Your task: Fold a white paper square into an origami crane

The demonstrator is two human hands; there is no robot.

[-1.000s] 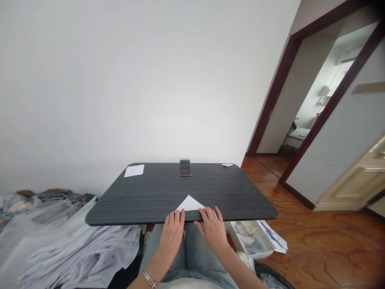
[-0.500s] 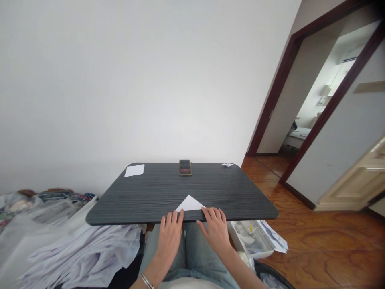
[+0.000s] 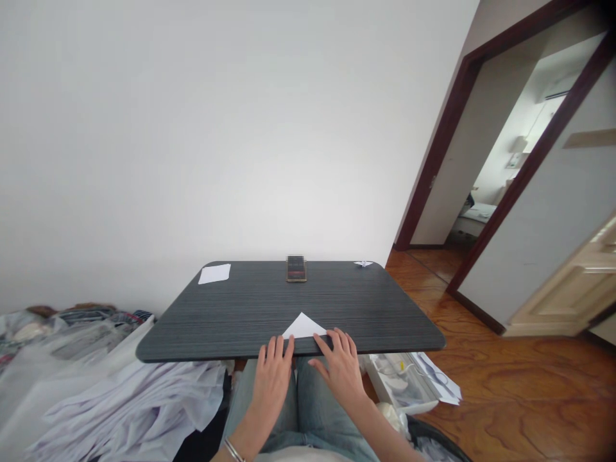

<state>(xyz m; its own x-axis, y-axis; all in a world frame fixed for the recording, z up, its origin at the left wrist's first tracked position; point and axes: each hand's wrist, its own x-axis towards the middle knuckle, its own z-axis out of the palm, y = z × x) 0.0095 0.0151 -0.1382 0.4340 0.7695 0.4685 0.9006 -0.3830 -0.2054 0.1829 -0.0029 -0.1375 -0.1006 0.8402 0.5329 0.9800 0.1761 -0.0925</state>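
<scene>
A white sheet of paper folded into a triangle lies flat near the table's front edge, its point facing the wall. My left hand rests at its left corner, fingers stretched out and pressing the folded edge. At the right corner, my right hand lies with fingers spread, the index fingertip on the paper's lower edge. Neither hand grips the paper; both palms hang over the front edge. The fingers cover the two lower corners.
On the dark table stand a phone at the back, white paper at the back left and a small folded paper crane at the back right. White cloth is heaped at left; an open box sits low at right.
My right index finger has slid left along the triangle's lower edge, toward its middle. The left hand and the paper have stayed nearly in place.
</scene>
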